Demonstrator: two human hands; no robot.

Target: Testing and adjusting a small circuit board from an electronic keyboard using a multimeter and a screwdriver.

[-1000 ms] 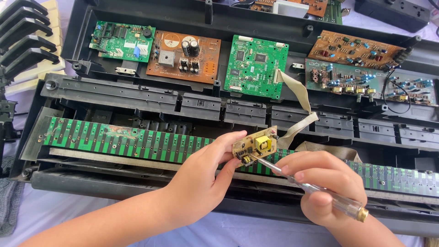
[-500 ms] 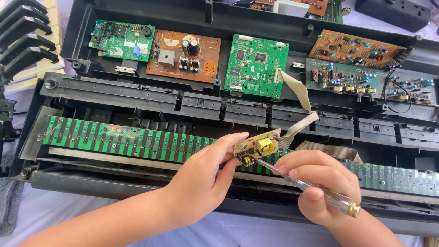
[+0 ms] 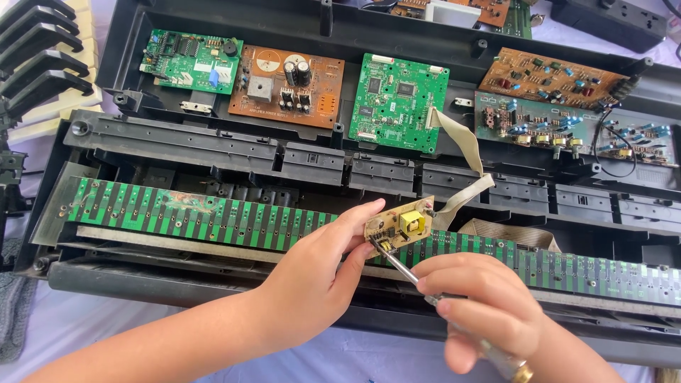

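Observation:
My left hand [image 3: 312, 280] pinches a small tan circuit board [image 3: 399, 225] with a yellow block part on it, held tilted above the long green striped contact board [image 3: 213, 216] of an opened electronic keyboard. My right hand [image 3: 489, 312] grips a screwdriver [image 3: 454, 312] with a clear handle and a brass end. Its metal tip touches the lower left edge of the small board. A grey ribbon cable [image 3: 464, 167] runs from behind the small board up to a green circuit board [image 3: 401, 103].
The black keyboard case [image 3: 213, 145] holds several boards along its back: a green board [image 3: 190, 60] at left, a brown board [image 3: 287, 85], brown and teal boards [image 3: 553, 92] at right. Loose black keys [image 3: 39, 50] lie at far left. A pale cloth [image 3: 85, 319] covers the table.
The small board has tipped slightly in my left hand, and my right hand has shifted the screwdriver a little lower against its edge. Everything else stays put.

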